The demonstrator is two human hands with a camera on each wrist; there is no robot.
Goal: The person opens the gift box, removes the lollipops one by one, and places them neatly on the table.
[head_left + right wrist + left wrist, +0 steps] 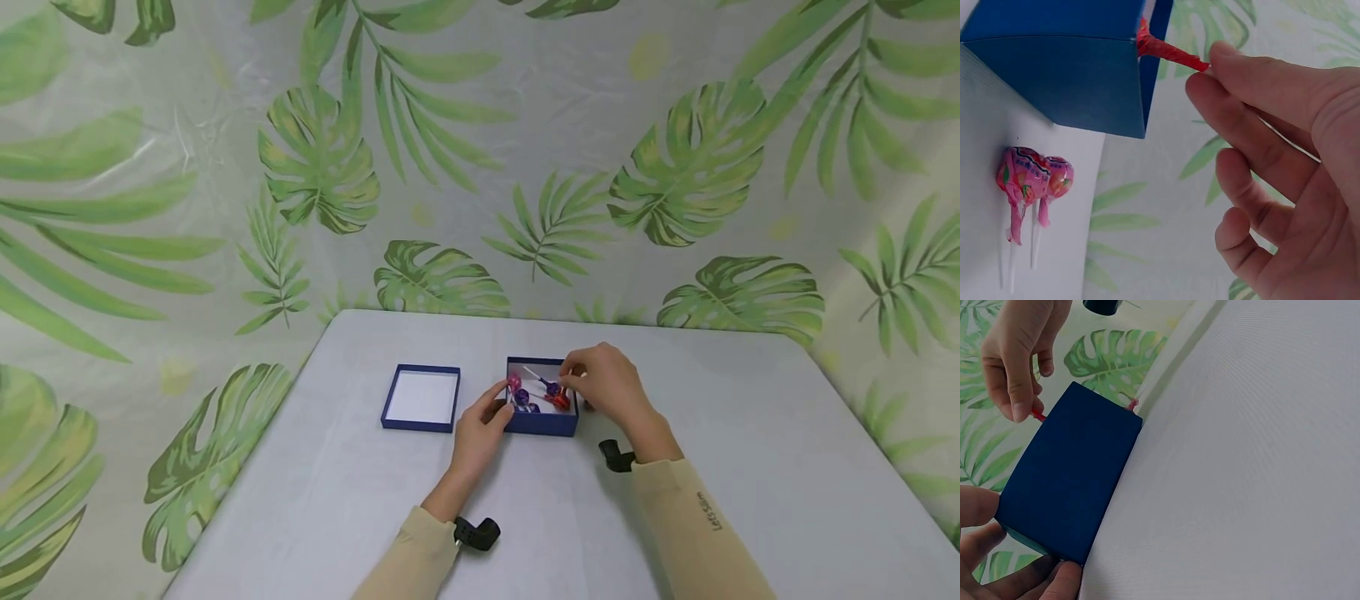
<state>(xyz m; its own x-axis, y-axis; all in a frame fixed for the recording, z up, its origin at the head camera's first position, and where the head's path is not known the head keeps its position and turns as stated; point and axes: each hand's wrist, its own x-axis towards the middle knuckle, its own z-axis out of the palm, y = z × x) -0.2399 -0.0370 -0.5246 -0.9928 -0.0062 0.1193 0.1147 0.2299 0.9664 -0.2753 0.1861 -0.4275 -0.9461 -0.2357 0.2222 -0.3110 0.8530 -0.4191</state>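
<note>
An open-topped blue box (542, 426) stands on the table with several wrapped lollipops inside, among them purple ones (522, 397) and a pink one (514, 382). My left hand (477, 433) grips the box's left end between thumb and fingers. Over the right end, my right hand (609, 387) pinches the white stick of a red-wrapped lollipop (1169, 51) between thumb and index finger. Its candy end is hidden behind the box wall in the right wrist view. Two pink-wrapped lollipops (1024, 172) lie on the table just beyond the box's right end.
A shallow blue-rimmed lid (418, 427) with a white inside lies to the left of the box. The white table (337, 500) ends at the back against a leaf-patterned sheet (570, 125).
</note>
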